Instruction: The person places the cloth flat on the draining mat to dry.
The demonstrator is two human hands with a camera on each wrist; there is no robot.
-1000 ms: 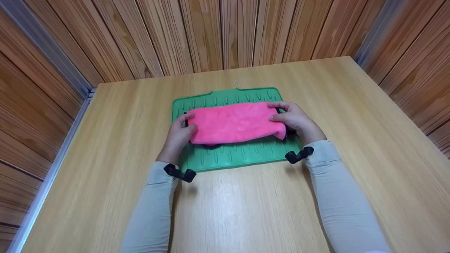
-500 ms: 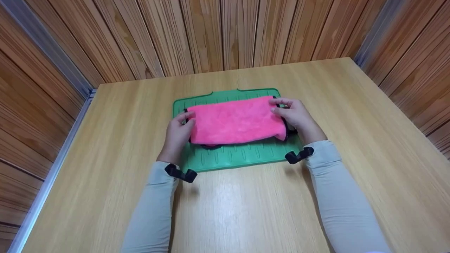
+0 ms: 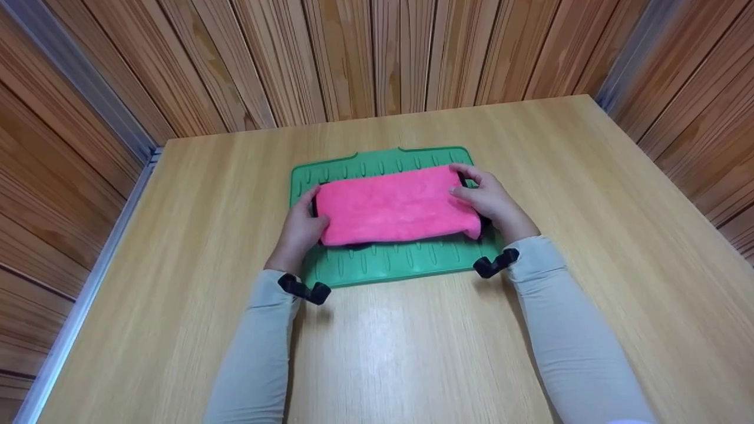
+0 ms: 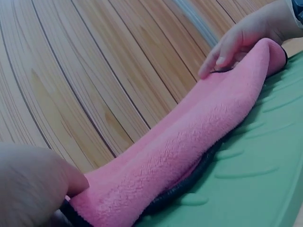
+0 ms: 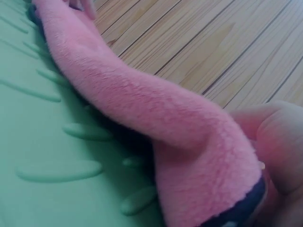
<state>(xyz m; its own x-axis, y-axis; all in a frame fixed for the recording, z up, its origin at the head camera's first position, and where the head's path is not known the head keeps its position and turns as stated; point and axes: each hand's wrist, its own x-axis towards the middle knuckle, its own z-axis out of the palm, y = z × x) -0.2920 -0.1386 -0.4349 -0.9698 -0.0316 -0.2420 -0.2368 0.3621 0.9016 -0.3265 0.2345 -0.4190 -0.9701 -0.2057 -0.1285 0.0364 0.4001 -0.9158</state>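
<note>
A pink plush towel [image 3: 392, 206] with dark edging lies folded in a long band over a green ribbed mat [image 3: 383, 265]. My left hand [image 3: 296, 232] grips its left end, thumb on the near side and fingers at the far corner. At the other end, my right hand [image 3: 496, 203] pinches the towel between thumb and fingers. In the left wrist view the towel [image 4: 175, 146] bulges up in a soft fold, its dark lower edge showing above the mat [image 4: 255, 165]. The right wrist view shows the towel [image 5: 142, 94] curling down near the right hand [image 5: 284, 146].
A light wooden table [image 3: 377, 353] bears the mat. Wood-plank walls [image 3: 353, 59] rise behind it and at both sides. Black camera mounts [image 3: 303, 288] stick out from both wrists, low over the table.
The towel's far right corner rose, then came down a little. My left fingers have shifted to its far left corner, and its left end has moved slightly nearer to me.
</note>
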